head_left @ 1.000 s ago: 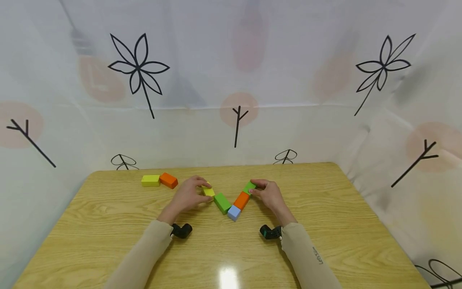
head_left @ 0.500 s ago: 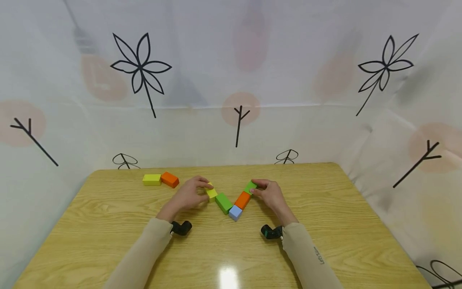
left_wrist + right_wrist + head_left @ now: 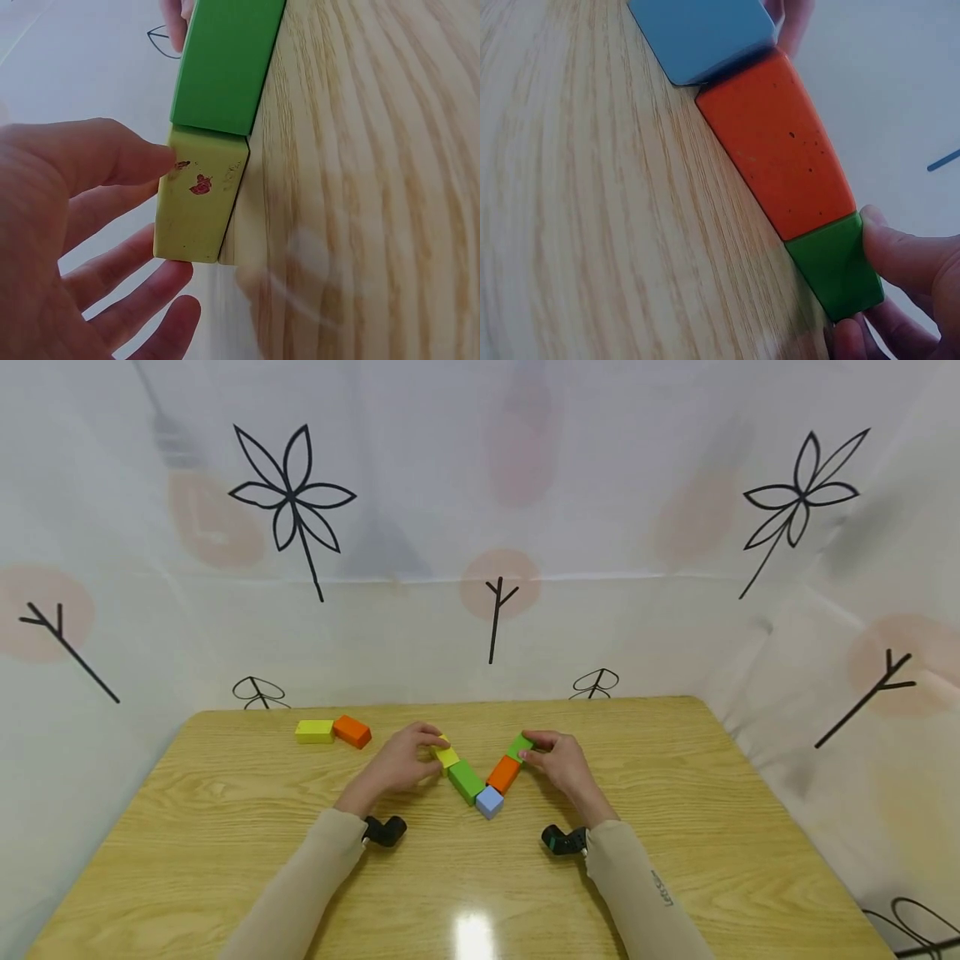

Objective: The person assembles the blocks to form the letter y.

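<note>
My left hand point(image 3: 401, 762) pinches a yellow block point(image 3: 447, 755) between thumb and fingers. In the left wrist view that yellow block point(image 3: 199, 206) meets the end of a longer green block point(image 3: 225, 67). On the other side, my right hand point(image 3: 564, 766) grips a small green block point(image 3: 519, 746) by its end. The right wrist view has this green block point(image 3: 836, 262) touching an orange block point(image 3: 780, 146), with a blue block point(image 3: 705, 34) beyond. Together the blocks lie on the table in a V, the blue block point(image 3: 490, 802) at its near point.
At the back left of the wooden table point(image 3: 450, 877), another yellow block point(image 3: 315, 732) and another orange block point(image 3: 352, 732) lie end to end. A white patterned cloth point(image 3: 420, 635) hangs behind the table and along both sides.
My left hand has slid the yellow block to the right, up against the longer green block. The right hand has stayed on the small green block.
</note>
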Motion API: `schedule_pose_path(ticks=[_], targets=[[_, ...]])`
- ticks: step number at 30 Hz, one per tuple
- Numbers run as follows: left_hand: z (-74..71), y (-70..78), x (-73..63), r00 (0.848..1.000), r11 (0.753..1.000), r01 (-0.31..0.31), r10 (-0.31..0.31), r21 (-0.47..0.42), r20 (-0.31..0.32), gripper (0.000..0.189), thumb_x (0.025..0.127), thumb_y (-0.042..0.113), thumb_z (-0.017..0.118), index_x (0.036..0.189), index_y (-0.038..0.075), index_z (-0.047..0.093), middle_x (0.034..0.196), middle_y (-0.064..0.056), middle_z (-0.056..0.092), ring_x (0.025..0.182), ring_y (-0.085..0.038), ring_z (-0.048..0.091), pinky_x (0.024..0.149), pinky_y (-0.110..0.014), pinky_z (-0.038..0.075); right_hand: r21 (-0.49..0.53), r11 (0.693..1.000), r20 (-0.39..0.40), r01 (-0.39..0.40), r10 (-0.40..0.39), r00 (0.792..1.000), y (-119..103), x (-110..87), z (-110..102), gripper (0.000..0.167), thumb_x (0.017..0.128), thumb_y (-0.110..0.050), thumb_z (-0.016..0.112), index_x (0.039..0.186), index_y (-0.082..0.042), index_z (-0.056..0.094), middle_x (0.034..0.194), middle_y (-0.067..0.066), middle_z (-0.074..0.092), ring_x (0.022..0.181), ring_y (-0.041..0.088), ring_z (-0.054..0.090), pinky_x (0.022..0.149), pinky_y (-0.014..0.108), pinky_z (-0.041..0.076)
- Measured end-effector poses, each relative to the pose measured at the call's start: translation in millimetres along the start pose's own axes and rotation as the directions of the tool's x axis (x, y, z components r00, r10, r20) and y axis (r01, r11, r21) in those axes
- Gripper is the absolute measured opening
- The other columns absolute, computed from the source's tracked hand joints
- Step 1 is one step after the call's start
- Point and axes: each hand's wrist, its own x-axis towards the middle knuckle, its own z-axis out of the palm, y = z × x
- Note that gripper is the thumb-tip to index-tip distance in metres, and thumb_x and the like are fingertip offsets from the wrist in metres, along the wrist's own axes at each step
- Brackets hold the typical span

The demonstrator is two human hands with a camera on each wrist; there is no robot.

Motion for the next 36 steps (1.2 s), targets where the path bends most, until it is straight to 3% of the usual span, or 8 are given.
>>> schedule_pose_path(ticks=[17, 25, 36], targets=[[-1.5, -1.1, 0.6, 0.999, 0.999, -0.043, 0.043, 0.017, -0.022, 0.032, 0.089, 0.014, 0.074, 0.120, 0.009, 0.071, 0.134, -0.010, 0.057, 0.124, -0.034, 0.053, 0.102, -0.049, 0.043, -0.005, 1.000, 0.001, 0.011, -0.011, 1.000, 0.2, -0.7, 0.6, 0.043, 0.092, -0.006, 0.071, 0.133, -0.001, 0.062, 0.139, 0.019, 0.056, 0.123, 0.034, 0.055, 0.096, 0.042, 0.050], [-18.7, -10.1, -9.7, 0.998, 1.000, -0.024, 0.024, 0.008, -0.053, 0.030, 0.092, 0.011, 0.070, 0.122, 0.007, 0.070, 0.135, -0.012, 0.057, 0.120, -0.036, 0.055, 0.096, -0.053, 0.047, 0.007, 1.000, 0.006, 0.012, -0.012, 1.000, 2.9, -0.2, 0.2, 0.044, 0.091, -0.006, 0.071, 0.134, -0.002, 0.062, 0.139, 0.019, 0.055, 0.123, 0.034, 0.055, 0.095, 0.041, 0.050], [-52.1, -40.9, -21.4, 0.990, 0.998, 0.037, -0.029, 0.055, -0.138, 0.030, 0.093, 0.006, 0.065, 0.122, 0.006, 0.069, 0.135, -0.013, 0.056, 0.117, -0.038, 0.056, 0.088, -0.053, 0.049, 0.014, 1.000, 0.000, 0.015, -0.015, 1.000, 4.3, 1.0, 0.7, 0.043, 0.092, -0.006, 0.071, 0.133, -0.002, 0.062, 0.138, 0.019, 0.056, 0.122, 0.034, 0.056, 0.095, 0.040, 0.051]])
